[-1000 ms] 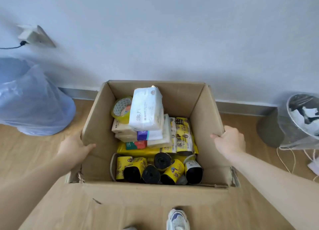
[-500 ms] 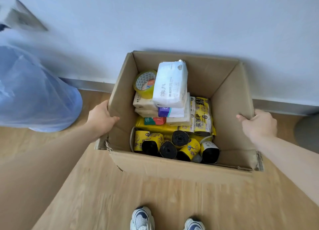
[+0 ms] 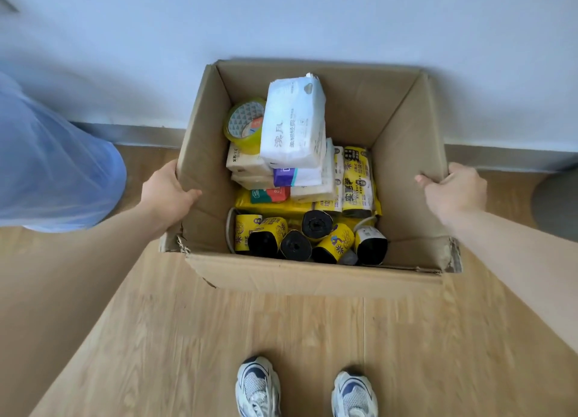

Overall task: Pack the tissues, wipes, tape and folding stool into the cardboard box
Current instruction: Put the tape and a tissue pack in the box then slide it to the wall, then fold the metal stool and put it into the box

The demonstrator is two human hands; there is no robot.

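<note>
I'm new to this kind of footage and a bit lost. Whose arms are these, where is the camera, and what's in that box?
There is no machine here: a person wears a wide-angle camera on the head, looking down, so you see their own arms and shoes. The single picture is that head view. On the wooden floor, by a pale wall, stands an open cardboard box. The left hand grips its left wall and the right hand grips its right wall, fingers hooked over the edge. Inside lie a white tissue pack on top of other packs, a roll of tape beside it, and yellow-wrapped black rolls in front. I can't spot a folding stool. A bluish plastic bag sits to the left.
</note>
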